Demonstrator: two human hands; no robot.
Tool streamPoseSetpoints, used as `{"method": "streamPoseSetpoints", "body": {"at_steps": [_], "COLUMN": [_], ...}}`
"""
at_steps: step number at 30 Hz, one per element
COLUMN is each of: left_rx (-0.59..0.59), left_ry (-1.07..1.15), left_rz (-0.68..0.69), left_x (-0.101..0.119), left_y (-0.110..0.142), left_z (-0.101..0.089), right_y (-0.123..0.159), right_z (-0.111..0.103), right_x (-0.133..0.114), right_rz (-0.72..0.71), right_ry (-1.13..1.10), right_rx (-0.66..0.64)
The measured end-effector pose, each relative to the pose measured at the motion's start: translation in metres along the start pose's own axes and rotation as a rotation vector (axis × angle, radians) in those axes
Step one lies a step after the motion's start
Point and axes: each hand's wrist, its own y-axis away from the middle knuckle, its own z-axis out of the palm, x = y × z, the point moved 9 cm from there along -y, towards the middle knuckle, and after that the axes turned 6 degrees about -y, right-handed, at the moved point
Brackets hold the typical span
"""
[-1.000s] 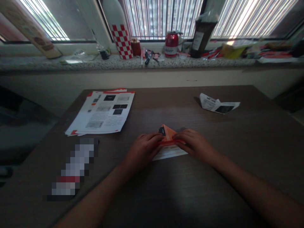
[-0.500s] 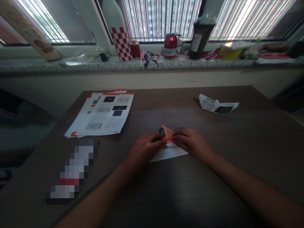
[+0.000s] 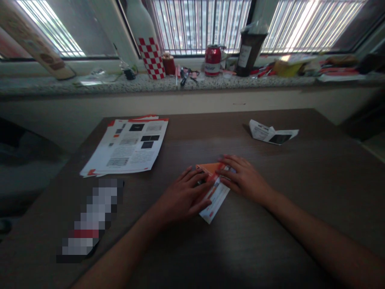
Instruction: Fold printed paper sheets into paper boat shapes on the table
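Observation:
A folded sheet of paper (image 3: 217, 198), orange and red at its upper part and white below, lies slantwise on the table between my hands. My left hand (image 3: 186, 194) rests over its left side, fingers spread and the thumb apart, covering part of the orange fold. At the upper right edge, my right hand (image 3: 240, 174) has its thumb and some fingers on the paper; one raised fingertip is blurred. What lies under the fingers of both hands is hidden.
Printed sheets (image 3: 129, 148) are stacked at the back left of the table (image 3: 270, 245). Nearer me lies a pixelated oblong object (image 3: 90, 220). A folded paper boat (image 3: 272, 133) stands at the back right. Behind, the windowsill (image 3: 120, 87) carries a red can (image 3: 213, 60) and a checkered bottle (image 3: 152, 58).
The folded paper has turned, its white end now pointing down toward me. My left hand's fingers have spread over it. My right hand has shifted slightly upward along its edge.

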Motion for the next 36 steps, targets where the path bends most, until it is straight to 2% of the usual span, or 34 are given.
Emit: {"method": "streamPoseSetpoints", "body": {"at_steps": [10,15,22,28,36], "left_rx": [0.015,0.028,0.053,0.086,0.093], "left_ry": [-0.096,-0.088,-0.063,0.006,0.036], "left_rz": [-0.104,-0.129,-0.134,-0.122,-0.111], "left_x": [0.011,0.014,0.014,0.012,0.01], "left_y": [-0.003,-0.003,-0.003,0.001,0.003], "left_z": [0.008,0.011,0.007,0.004,0.003], "right_y": [0.006,0.005,0.009,0.012,0.012], "right_z": [-0.01,-0.007,0.007,0.014,0.012], "right_x": [-0.004,-0.008,-0.011,-0.009,-0.01], "right_rz": [-0.035,-0.027,-0.093,-0.092,-0.074], "right_ry": [-0.161,-0.217,-0.199,-0.201,-0.186], "right_rx": [0.067,0.015,-0.116,-0.161,-0.161]}}
